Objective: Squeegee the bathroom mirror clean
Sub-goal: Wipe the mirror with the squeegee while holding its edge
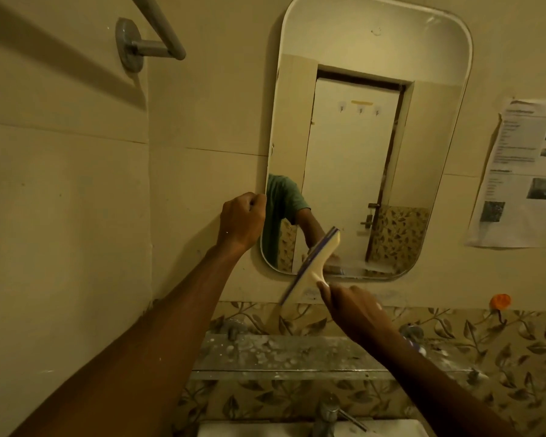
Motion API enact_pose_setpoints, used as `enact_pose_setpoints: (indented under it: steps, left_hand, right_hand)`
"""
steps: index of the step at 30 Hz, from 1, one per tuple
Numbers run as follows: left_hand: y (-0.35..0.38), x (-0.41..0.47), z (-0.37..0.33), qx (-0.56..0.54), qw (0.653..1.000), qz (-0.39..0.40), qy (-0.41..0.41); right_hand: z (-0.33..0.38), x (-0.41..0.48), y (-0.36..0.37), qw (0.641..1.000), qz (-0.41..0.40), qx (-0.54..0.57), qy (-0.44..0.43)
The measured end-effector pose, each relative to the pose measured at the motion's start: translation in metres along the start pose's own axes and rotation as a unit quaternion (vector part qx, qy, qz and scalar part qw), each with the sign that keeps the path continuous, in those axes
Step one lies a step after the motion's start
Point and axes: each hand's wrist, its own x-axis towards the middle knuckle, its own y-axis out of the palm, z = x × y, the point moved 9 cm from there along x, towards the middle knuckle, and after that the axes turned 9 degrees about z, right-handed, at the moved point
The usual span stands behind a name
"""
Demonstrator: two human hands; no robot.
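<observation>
Beige tiled bathroom wall, with the mirror (pixel 360 42) hung above a spotty glass shelf (pixel 281 351) and a tap (pixel 328 414) at the near edge. My left hand (pixel 241 220) is out at the mirror's left rim, low down, fingers curled in tight on the edge. I reckon that's to steady the glass so it doesn't rock under the blade. My right hand (pixel 356 310) sits just below the bottom rim, fingers wrapped round the handle of the cream squeegee (pixel 309 266). The blade's slanted: top end over the lower middle of the glass, bottom end hanging off past the rim over the wall. It's a bit blurred, so I can't tell if the rubber is actually touching. Tilting it like that probably lets the water run to one end. There's a pale streaky band along the bottom right of the glass, so my guess is that strip isn't done yet. Upper glass looks mostly clear apart from small marks near the top.
</observation>
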Motion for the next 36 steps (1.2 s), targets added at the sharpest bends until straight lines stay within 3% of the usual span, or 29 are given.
enact_pose_setpoints:
  steps: [4,9,19,21,27,36]
  left_hand:
    - [0.003,-0.003,0.002,0.001,1.000,-0.013,-0.005]
    - [0.003,-0.005,0.003,-0.007,0.999,-0.025,-0.024]
    - [0.003,-0.003,0.004,0.002,0.999,-0.017,-0.036]
    - [0.003,-0.004,0.004,0.006,0.999,-0.018,-0.039]
    - [0.002,-0.008,0.004,-0.023,0.997,-0.049,-0.060]
    - [0.001,-0.007,0.009,-0.029,0.996,-0.064,-0.059]
  right_hand:
    - [0.004,-0.003,-0.004,1.000,0.027,0.004,-0.007]
    - [0.047,0.028,-0.022,0.997,-0.002,-0.030,-0.065]
    - [-0.092,-0.010,-0.009,0.990,0.030,-0.058,0.121]
    - [-0.090,-0.016,-0.011,0.990,0.024,-0.060,0.122]
    - [0.000,0.031,-0.025,0.999,-0.038,-0.007,0.009]
    - [-0.086,0.006,-0.017,0.992,-0.025,0.020,0.120]
